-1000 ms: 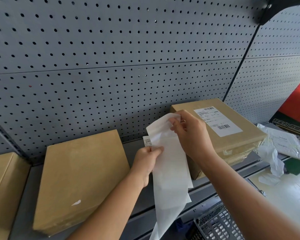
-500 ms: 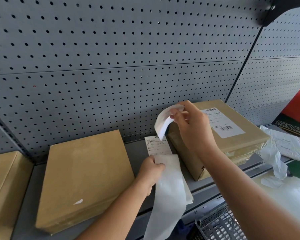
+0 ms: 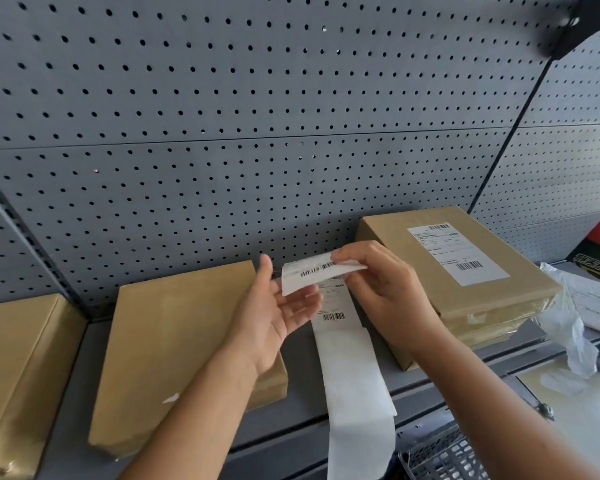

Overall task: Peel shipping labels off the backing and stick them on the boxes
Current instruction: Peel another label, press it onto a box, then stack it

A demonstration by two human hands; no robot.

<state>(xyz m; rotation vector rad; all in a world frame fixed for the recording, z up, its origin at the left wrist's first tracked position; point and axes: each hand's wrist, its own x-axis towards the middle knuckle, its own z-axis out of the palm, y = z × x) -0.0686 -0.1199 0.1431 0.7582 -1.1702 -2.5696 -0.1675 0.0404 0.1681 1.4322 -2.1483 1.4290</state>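
Observation:
My right hand point(image 3: 385, 292) pinches a peeled white shipping label point(image 3: 314, 271) with a barcode, held in the air between two boxes. My left hand point(image 3: 274, 310) is open, palm up, with its fingers under the label's left end. The white backing strip point(image 3: 354, 382), with another label on its upper part, lies on the grey shelf point(image 3: 302, 403) and hangs over its front edge. A bare brown box point(image 3: 174, 341) lies to the left. At the right, a brown box point(image 3: 465, 306) carries a stuck label point(image 3: 456, 252).
A third brown box point(image 3: 14, 368) sits at the far left. A grey pegboard wall point(image 3: 257, 133) rises behind the shelf. Crumpled clear plastic and papers point(image 3: 575, 323) lie at the right. A wire basket point(image 3: 444, 455) shows below the shelf edge.
My right hand pulled the label free of the backing and brought it down and left. My left hand let go of the backing strip, which now lies on the shelf, and opened under the label.

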